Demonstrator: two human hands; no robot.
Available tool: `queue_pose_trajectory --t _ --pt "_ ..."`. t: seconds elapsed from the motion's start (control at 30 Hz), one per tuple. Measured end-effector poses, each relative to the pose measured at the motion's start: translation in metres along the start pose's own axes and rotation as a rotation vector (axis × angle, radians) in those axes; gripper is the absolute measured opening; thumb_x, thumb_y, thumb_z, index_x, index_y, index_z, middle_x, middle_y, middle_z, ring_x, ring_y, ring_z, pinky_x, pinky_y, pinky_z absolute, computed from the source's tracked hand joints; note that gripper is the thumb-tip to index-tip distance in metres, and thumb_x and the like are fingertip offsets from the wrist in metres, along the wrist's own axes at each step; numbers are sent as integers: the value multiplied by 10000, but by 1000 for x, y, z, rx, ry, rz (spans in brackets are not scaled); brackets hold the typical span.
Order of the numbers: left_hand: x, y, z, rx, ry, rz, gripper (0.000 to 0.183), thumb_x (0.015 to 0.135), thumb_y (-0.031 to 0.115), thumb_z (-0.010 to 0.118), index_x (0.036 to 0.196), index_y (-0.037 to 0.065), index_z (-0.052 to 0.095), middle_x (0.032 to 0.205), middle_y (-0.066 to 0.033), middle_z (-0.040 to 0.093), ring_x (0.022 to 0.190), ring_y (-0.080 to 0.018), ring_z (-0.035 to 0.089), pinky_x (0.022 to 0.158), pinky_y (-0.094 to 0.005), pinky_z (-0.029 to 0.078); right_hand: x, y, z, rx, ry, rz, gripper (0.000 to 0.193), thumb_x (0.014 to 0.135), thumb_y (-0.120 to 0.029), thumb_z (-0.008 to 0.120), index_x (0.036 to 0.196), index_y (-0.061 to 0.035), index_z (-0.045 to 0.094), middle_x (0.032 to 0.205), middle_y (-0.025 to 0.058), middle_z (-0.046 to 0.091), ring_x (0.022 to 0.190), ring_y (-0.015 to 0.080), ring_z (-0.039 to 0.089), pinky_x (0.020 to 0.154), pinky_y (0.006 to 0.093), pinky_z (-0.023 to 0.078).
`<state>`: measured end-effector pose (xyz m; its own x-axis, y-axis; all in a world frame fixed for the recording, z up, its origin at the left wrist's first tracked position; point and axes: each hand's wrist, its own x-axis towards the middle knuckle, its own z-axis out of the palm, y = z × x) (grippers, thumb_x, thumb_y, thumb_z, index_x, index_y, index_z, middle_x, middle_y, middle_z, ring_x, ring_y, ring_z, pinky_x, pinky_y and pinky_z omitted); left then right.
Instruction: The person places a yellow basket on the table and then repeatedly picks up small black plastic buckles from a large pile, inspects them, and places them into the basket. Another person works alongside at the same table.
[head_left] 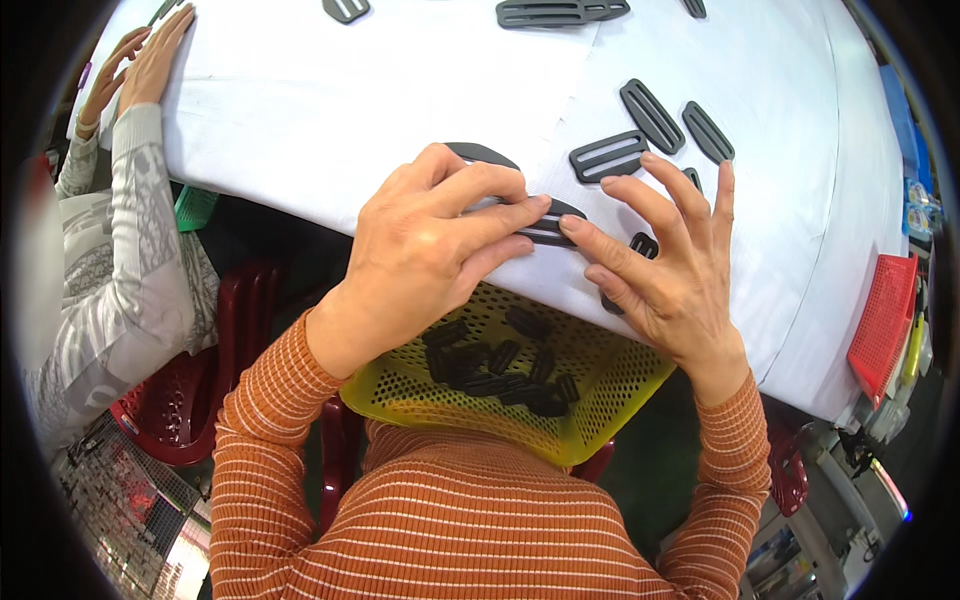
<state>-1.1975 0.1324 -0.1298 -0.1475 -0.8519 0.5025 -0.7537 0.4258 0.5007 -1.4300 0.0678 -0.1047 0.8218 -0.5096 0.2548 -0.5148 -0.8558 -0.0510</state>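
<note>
We see the left hand [430,230] with its fingers and thumb pinched narrow on the left part of a dark grey slotted buckle [548,226]. This buckle is at the near edge of the worktop [430,105], just beyond the yellow-green basket [615,400]. The right hand [680,280] is spread wide; its index fingertip is at the right end of the same buckle, and its thumb stands apart from it. Of a curved dark piece [482,154] behind the left hand we see only a part.

Close to the right hand, at the far right side of the basket, we notice a small black piece [644,244], partly covered by the fingers. In the basket itself, we find many small black pieces [490,375] lying in a loose heap.

Farther beyond the basket, three grey buckles [652,116] lie near each other, and past them a pile of buckles [545,13] lies at the upper edge of our view. To the right of the basket, we see a red tray [882,325]. To its left are a red chair [250,320] and a co-worker in a patterned sleeve [150,230], with hands at the worktop.
</note>
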Motion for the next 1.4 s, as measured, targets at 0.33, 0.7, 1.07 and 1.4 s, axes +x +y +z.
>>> queue_pose_trajectory --t 0.33,0.7,1.07,1.4 --pt "11 -5 4 0 -105 -66 370 668 83 819 1034 113 781 961 16 672 805 -183 533 672 -292 492 7 21 13 67 -81 -23 271 875 -400 651 1142 -416 698 1426 -41 490 1434 269 311 1209 620 24" --pt "20 1 -3 21 -167 -70 344 687 95 817 1029 102 778 953 12 671 811 -175 536 677 -292 494 7 20 8 40 -58 -58 327 843 -363 679 1169 -378 695 1411 -37 520 1416 261 351 1199 632 47" --pt "16 6 -5 -3 -158 -121 374 676 79 825 1045 114 771 989 6 678 855 -181 555 708 -297 506 -31 74 -5 278 364 397 257 691 -52 847 907 -48 707 1098 89 627 1076 242 609 1055 441 400" --pt "0 -15 -18 -250 81 -338 221 917 -32 583 1097 2 707 1096 -95 639 969 -149 585 839 -273 471 6 96 29 410 185 404 562 1006 -548 404 1445 -206 483 1552 84 377 1455 269 312 1218 522 94"
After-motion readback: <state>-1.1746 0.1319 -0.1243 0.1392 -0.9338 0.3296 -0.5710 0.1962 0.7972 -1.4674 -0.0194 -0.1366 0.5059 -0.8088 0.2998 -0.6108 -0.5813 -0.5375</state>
